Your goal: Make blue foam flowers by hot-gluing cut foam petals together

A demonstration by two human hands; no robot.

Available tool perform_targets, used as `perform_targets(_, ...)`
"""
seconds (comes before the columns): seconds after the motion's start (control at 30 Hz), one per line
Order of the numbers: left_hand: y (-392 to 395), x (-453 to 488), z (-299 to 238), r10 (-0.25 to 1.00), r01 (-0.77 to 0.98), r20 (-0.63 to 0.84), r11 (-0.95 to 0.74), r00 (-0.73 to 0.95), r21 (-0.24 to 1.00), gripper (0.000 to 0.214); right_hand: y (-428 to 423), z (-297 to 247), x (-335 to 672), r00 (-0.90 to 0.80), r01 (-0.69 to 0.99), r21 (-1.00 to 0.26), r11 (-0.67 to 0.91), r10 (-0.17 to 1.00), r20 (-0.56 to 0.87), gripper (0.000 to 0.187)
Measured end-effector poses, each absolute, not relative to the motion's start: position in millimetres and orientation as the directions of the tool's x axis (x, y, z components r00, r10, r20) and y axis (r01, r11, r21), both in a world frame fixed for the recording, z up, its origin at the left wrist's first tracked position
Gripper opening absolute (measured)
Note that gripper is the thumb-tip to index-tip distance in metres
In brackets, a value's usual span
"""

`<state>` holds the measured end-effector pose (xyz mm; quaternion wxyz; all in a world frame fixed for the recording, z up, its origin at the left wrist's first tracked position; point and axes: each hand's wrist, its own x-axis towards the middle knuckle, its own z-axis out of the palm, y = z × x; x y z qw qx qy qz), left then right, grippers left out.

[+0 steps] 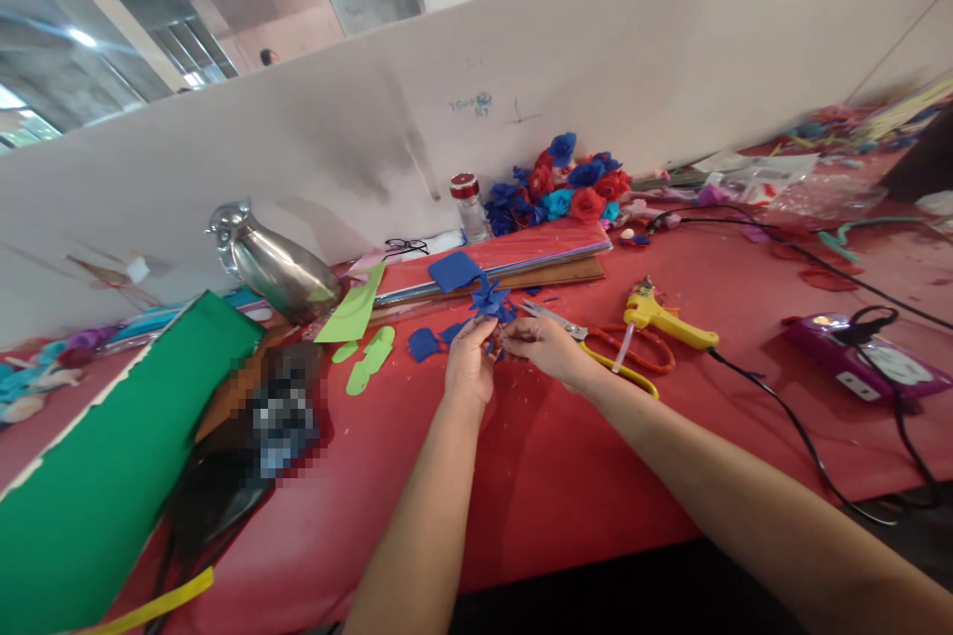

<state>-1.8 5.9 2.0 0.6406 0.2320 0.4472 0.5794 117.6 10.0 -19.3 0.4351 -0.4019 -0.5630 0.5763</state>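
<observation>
Over the red table (551, 466), my left hand (471, 357) and my right hand (547, 345) meet, both pinched on a small blue foam flower piece (491, 301). Its petals stick up above my fingers. Loose blue foam cut-outs (424, 343) lie just left of my left hand. A folded blue foam sheet (454, 271) rests behind the flower. Orange-handled scissors (611, 342) and a yellow glue gun (662, 316) lie right of my right hand.
A pile of finished red and blue foam flowers (570, 187) sits against the white partition. A steel jug (275, 263), green sheets (111, 456), green cut-outs (368, 357), a small jar (469, 203), stacked foam sheets (513, 253) and a purple power strip (868, 362) with cables surround the work spot.
</observation>
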Motion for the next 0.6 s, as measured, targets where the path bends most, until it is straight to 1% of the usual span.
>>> perform_targets(0.13,6,-2,3,0.956,-0.536,-0.289,0.221,-0.045,0.815,0.020,10,-21,116,-0.297,-0.024,-0.999,0.046,0.954,0.051,0.005)
perform_targets(0.33,7,-7,2,0.968,-0.533,-0.249,0.232,0.041,0.814,0.017,10,-26,115,-0.272,0.063,-0.987,0.150,0.954,0.127,0.010)
perform_targets(0.5,5,-8,3,0.977,-0.544,-0.193,0.213,0.095,0.811,0.015,4,-24,115,-0.188,0.194,-0.943,0.272,0.953,0.237,0.016)
perform_targets(0.6,3,-6,4,0.983,-0.535,-0.165,0.183,0.082,0.825,0.014,0,-21,115,-0.136,0.298,-0.896,0.328,0.944,0.300,0.019)
